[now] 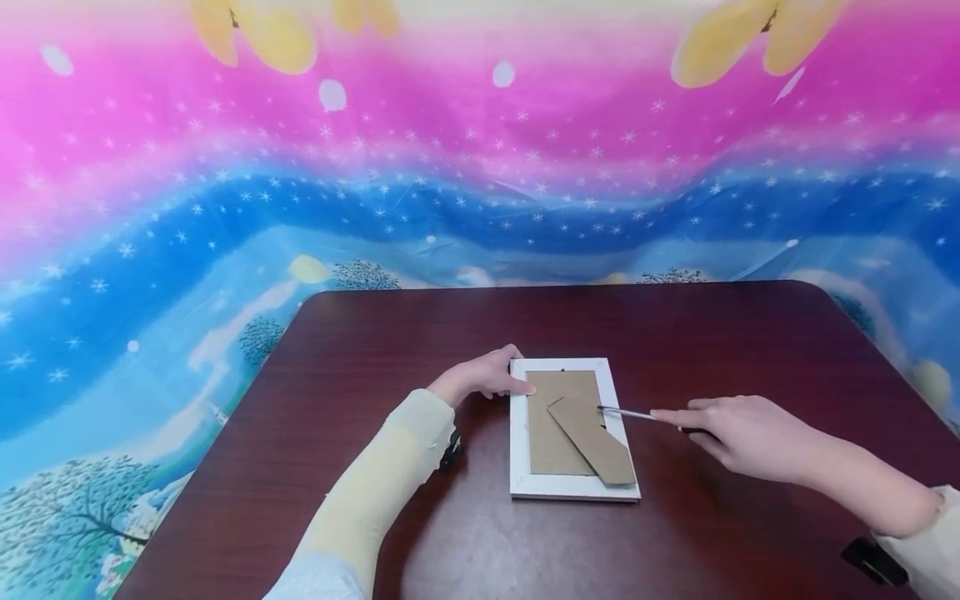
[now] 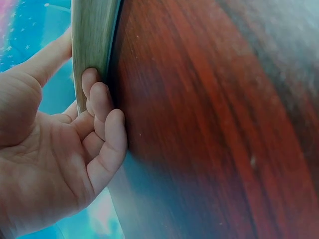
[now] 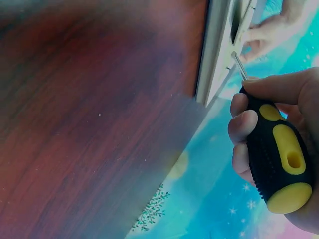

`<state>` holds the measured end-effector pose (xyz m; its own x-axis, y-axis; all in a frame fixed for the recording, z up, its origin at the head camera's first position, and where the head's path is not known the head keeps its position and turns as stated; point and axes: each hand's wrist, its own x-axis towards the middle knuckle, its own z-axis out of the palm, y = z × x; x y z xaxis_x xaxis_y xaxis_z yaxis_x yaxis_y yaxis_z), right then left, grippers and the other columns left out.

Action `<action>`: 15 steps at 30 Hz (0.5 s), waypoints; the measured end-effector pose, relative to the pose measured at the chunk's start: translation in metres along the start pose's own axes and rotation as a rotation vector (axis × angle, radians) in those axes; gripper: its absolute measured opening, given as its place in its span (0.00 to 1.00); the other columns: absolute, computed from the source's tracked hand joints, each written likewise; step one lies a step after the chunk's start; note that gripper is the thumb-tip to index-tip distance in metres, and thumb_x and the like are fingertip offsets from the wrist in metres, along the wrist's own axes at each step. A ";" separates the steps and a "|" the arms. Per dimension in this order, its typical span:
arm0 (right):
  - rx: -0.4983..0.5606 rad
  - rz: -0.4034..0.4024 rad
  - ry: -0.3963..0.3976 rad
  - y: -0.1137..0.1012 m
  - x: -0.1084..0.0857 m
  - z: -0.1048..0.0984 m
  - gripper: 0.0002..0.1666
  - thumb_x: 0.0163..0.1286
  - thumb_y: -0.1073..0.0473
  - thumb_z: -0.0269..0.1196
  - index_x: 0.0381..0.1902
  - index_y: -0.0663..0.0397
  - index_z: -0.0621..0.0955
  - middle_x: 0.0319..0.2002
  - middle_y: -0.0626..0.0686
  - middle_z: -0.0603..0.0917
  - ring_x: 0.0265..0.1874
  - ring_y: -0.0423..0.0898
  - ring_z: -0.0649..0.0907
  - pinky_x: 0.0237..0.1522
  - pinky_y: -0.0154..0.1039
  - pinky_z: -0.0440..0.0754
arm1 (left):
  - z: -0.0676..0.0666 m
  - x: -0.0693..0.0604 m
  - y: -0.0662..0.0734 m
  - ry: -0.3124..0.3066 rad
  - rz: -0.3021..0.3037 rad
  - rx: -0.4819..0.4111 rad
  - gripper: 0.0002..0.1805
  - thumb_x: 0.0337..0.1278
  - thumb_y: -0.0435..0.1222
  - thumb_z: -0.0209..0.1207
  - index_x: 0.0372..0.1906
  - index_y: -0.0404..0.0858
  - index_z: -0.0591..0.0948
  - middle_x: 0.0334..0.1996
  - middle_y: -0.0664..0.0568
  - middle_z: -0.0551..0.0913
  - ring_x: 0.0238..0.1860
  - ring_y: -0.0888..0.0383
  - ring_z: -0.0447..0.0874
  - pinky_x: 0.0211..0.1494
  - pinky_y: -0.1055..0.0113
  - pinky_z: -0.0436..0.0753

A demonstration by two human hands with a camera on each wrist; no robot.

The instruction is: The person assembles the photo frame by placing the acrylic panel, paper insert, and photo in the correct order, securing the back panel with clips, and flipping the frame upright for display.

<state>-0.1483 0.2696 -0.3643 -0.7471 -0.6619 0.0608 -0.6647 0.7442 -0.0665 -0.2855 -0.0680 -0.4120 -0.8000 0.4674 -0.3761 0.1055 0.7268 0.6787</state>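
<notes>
A white picture frame (image 1: 520, 433) lies face down on the table, its brown backing board (image 1: 551, 442) upward. A brown easel leg (image 1: 598, 450) slants across the board to the frame's near right corner. My left hand (image 1: 487, 373) holds the far left edge, thumb on the back; in the left wrist view its curled fingers (image 2: 115, 132) touch the side. My right hand (image 1: 750, 433) grips a screwdriver with a black and yellow handle (image 3: 266, 144). The screwdriver's metal shaft (image 1: 630, 413) reaches the board's right edge, its tip by a small dark tab.
The dark reddish-brown wooden table (image 1: 375, 350) has rounded far corners and a shiny surface. Behind and beside it hangs a pink and blue cloth (image 1: 480, 183) with snowflakes and trees. Small dark tabs (image 1: 562, 370) sit along the backing board's edge.
</notes>
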 end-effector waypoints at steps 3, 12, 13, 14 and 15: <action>-0.028 0.015 0.049 0.004 0.004 0.001 0.30 0.60 0.63 0.69 0.61 0.41 0.80 0.34 0.47 0.84 0.11 0.31 0.60 0.16 0.32 0.60 | 0.000 0.000 0.000 0.000 0.008 0.004 0.26 0.57 0.44 0.67 0.52 0.40 0.67 0.31 0.46 0.75 0.27 0.55 0.73 0.31 0.63 0.76; -0.044 0.035 0.129 0.018 0.017 0.007 0.32 0.62 0.63 0.68 0.64 0.45 0.76 0.45 0.65 0.84 0.10 0.35 0.70 0.13 0.33 0.59 | 0.000 0.002 -0.002 0.010 0.031 0.028 0.25 0.58 0.45 0.67 0.51 0.40 0.67 0.32 0.46 0.76 0.29 0.55 0.75 0.31 0.64 0.78; -0.044 0.034 0.138 0.020 0.019 0.008 0.32 0.62 0.63 0.68 0.64 0.45 0.76 0.45 0.65 0.84 0.12 0.37 0.74 0.13 0.33 0.59 | 0.000 0.002 -0.003 0.009 0.033 0.028 0.25 0.58 0.45 0.67 0.51 0.40 0.67 0.32 0.46 0.76 0.29 0.55 0.75 0.31 0.64 0.78; -0.041 0.033 0.145 0.021 0.020 0.010 0.32 0.62 0.63 0.68 0.65 0.45 0.75 0.45 0.65 0.84 0.15 0.40 0.78 0.13 0.33 0.60 | -0.001 0.002 -0.003 0.007 0.036 0.028 0.25 0.58 0.45 0.67 0.51 0.40 0.67 0.32 0.46 0.77 0.29 0.55 0.75 0.31 0.64 0.78; -0.039 0.033 0.155 0.023 0.022 0.011 0.33 0.62 0.63 0.68 0.65 0.45 0.75 0.45 0.65 0.84 0.20 0.44 0.82 0.14 0.33 0.61 | -0.001 0.002 -0.004 0.006 0.040 0.030 0.25 0.58 0.45 0.66 0.51 0.40 0.67 0.32 0.46 0.77 0.29 0.55 0.75 0.31 0.65 0.78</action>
<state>-0.1796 0.2712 -0.3755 -0.7571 -0.6178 0.2122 -0.6373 0.7700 -0.0320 -0.2879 -0.0704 -0.4145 -0.7982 0.4934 -0.3456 0.1550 0.7227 0.6736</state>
